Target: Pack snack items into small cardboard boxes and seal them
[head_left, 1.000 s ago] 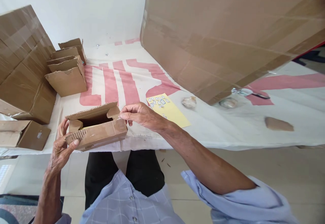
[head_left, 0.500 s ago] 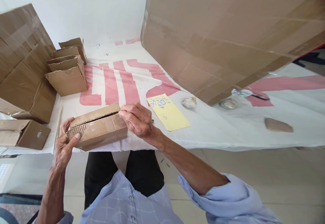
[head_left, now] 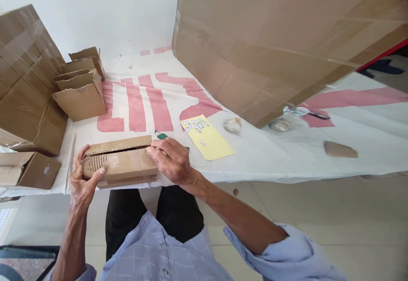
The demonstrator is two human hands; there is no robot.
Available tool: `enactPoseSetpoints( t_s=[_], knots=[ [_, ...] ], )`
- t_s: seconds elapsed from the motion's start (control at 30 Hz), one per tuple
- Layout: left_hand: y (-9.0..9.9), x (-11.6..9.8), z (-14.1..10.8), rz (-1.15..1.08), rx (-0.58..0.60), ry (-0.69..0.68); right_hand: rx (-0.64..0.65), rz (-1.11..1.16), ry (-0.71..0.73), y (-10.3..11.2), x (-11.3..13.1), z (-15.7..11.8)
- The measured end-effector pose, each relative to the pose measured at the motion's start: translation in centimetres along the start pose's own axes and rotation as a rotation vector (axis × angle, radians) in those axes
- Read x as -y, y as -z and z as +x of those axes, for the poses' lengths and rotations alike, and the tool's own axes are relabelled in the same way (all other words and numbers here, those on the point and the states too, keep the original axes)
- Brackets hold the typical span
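Note:
A small brown cardboard box (head_left: 124,164) rests at the table's front edge, with a narrow dark gap along its top between the flaps. My left hand (head_left: 84,177) grips its left end, thumb on the near side and fingers behind. At the right upper corner, my right hand (head_left: 172,160) is closed in a pinch on the box's edge; its fingertips are partly hidden. Just behind that hand lies a green-handled tool (head_left: 162,135), mostly covered by the fingers. Right of it is a yellow sheet (head_left: 212,143) carrying several small white stickers.
Several open small boxes (head_left: 81,100) stand in a row at the left, beside large taped cartons (head_left: 28,81). Another small box (head_left: 41,170) sits front left. A big carton (head_left: 255,38) fills the back right. Tape rolls (head_left: 232,125) and a brown cardboard piece (head_left: 340,149) lie rightward.
The box has levelled and its right end has come down slightly, both hands moving with it. More of the green-handled tool now shows behind my right hand. The whole view has shifted a little.

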State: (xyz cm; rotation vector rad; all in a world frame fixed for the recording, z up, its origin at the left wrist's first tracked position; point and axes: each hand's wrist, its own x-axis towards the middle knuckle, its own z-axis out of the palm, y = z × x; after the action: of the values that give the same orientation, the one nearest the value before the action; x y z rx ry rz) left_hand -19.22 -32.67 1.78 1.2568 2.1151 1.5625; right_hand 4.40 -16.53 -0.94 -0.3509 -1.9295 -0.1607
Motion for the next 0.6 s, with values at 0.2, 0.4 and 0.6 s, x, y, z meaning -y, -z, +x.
enactPoseSetpoints(
  t_s=[0.2, 0.4, 0.6],
  knots=[
    [-0.7, -0.3, 0.1, -0.010, -0.099, 0.056, 0.000, 0.049, -0.020, 0.4, 1.0, -0.6],
    [-1.2, -0.6, -0.1, -0.011, -0.146, 0.111, 0.012, 0.154, 0.001, 1.3, 2.6, -1.7],
    [-0.9, 0.0, 0.3, 0.003, -0.144, 0.127, -0.043, 0.630, -0.539, 4.2, 3.7, -0.9]
  ],
)
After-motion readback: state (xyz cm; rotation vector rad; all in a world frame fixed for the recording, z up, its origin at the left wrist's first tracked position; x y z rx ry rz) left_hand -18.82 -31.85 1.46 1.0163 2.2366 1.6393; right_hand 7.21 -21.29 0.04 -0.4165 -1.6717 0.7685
